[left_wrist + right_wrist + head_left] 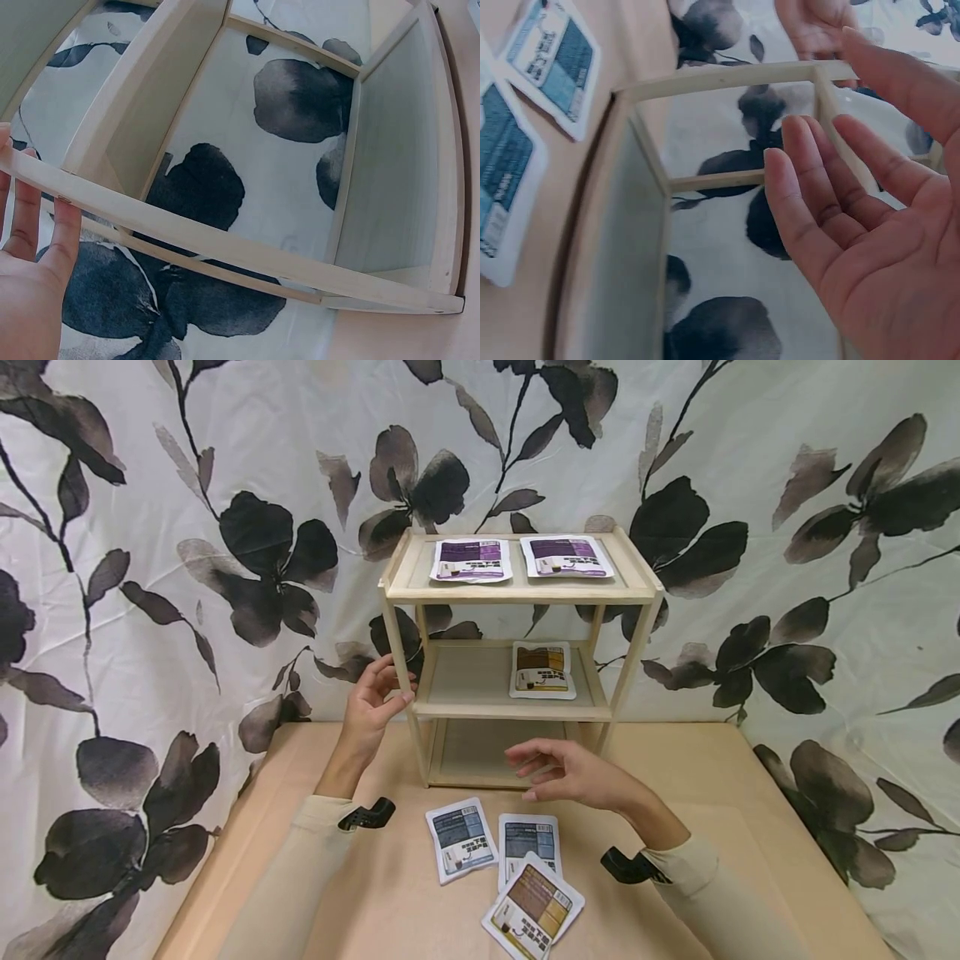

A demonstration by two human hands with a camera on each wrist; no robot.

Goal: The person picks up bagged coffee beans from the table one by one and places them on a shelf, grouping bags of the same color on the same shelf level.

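Note:
A three-tier wooden shelf stands on the table. My left hand holds its left front post, thumb on one side and fingers on the other; the left wrist view shows the fingers against the post. In front of the lower tiers hovers my right hand, empty, its fingers loosely bent. Two purple-labelled pouches lie on the top tier. One brown-labelled pouch lies on the middle tier, at its right.
On the table before the shelf lie a blue-labelled pouch, a second blue-labelled pouch and a brown-labelled pouch partly overlapping the second. A floral cloth hangs behind the table.

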